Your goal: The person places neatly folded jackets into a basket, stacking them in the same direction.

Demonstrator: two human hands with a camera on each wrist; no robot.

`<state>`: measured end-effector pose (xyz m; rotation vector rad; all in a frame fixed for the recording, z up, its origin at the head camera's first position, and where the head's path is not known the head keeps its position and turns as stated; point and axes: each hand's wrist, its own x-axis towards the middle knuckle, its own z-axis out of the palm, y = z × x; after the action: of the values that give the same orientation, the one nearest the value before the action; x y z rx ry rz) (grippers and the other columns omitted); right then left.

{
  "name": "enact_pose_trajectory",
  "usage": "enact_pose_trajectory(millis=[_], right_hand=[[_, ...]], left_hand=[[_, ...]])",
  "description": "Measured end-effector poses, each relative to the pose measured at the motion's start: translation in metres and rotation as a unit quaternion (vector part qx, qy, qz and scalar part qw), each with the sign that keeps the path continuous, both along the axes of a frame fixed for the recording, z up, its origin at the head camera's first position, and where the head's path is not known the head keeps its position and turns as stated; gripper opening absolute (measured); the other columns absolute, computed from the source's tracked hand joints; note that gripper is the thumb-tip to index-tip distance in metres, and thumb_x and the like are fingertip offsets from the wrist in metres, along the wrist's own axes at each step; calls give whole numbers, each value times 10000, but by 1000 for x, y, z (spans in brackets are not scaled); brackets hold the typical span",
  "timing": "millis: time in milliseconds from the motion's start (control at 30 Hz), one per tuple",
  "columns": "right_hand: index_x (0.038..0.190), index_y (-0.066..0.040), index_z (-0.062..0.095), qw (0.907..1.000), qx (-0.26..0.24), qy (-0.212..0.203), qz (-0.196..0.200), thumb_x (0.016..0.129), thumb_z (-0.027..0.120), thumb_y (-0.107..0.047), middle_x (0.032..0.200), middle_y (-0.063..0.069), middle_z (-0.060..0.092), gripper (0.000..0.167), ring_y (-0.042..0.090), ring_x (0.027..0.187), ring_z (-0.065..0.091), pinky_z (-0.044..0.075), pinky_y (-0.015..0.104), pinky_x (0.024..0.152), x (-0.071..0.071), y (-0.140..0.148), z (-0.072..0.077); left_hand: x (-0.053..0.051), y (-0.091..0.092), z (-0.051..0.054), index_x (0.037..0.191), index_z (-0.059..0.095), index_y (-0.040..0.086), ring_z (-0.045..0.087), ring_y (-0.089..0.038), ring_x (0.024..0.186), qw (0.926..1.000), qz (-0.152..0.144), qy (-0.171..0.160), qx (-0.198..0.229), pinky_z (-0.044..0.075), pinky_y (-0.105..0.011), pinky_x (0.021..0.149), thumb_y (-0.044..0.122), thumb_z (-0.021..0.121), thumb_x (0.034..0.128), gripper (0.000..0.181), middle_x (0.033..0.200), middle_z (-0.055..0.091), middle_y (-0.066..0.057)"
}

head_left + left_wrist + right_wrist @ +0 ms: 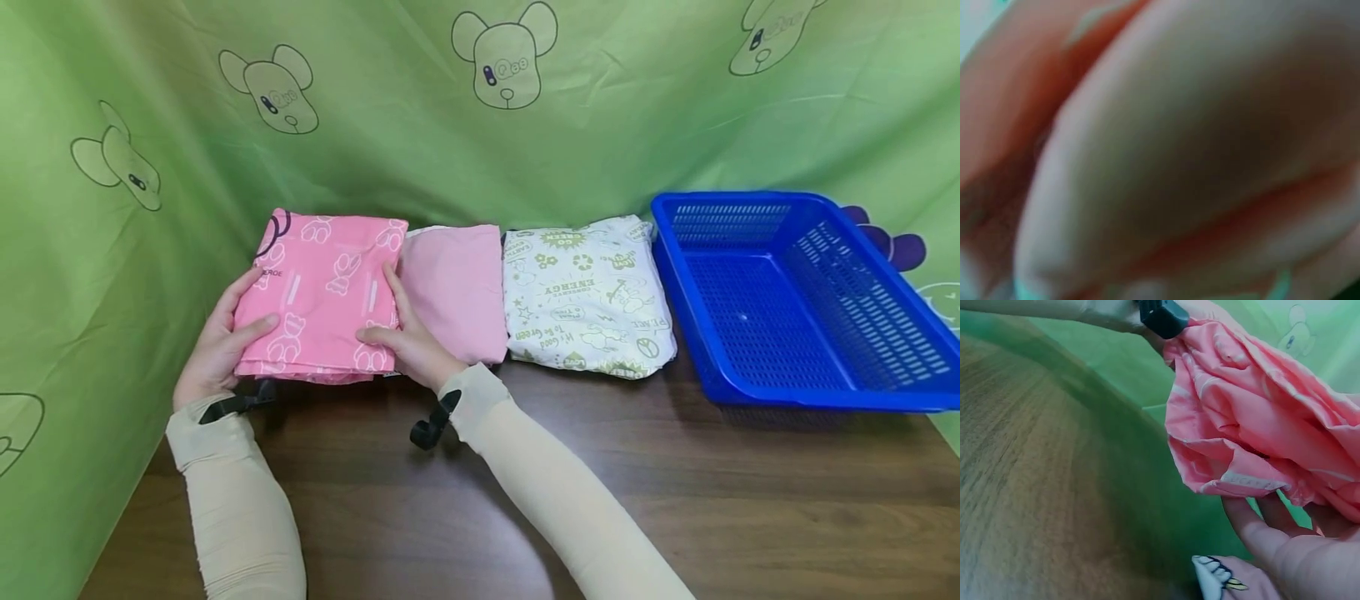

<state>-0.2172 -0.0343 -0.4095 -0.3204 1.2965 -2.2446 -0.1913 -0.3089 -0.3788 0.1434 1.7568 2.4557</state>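
A folded bright pink cloth (322, 287) with white cartoon outlines is gripped between both hands at the left. My left hand (210, 350) holds its left edge, thumb on the front face. On the opposite edge, my right hand (416, 342) holds it with the thumb in front and the fingers partly hidden. The right wrist view shows the cloth's layered underside (1254, 437) raised off the table, with a white label. A blurred close-up of skin fills most of the left wrist view.
A folded pale pink cloth (457, 292) lies beside my right hand. Next to it is a folded white cloth (585, 300) with green print. A blue plastic basket (697, 333) stands at the right on the wooden table (390, 533). Green printed fabric (390, 142) hangs behind and at the left.
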Motion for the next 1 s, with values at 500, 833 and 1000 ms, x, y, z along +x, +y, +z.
enact_pose_trajectory(millis=[500,833,1000], right_hand=[[1446,-720,210,9966,378,622,-388,935,635,22,1648,-75,82,997,328,1080,644,564,445,914,7,37,21],[1562,-560,152,9854,604,1251,-985,888,644,63,1646,-106,102,1042,252,1157,565,534,305,942,13,67,32],[1582,-513,168,9799,706,1338,-1304,841,650,78,1657,-124,72,1063,216,1284,455,458,284,1027,16,83,41]], left_hand=[[-8,37,19,1542,429,305,712,-169,802,9967,100,579,-556,603,-319,643,-56,592,978,690,1292,483,-120],[-13,70,27,1532,435,324,680,-155,819,9928,172,689,-961,602,-293,669,-1,655,958,695,1322,436,-113],[-14,91,30,1536,433,307,643,-169,909,9923,132,919,-824,599,-282,713,-19,640,960,694,1427,384,-106]])
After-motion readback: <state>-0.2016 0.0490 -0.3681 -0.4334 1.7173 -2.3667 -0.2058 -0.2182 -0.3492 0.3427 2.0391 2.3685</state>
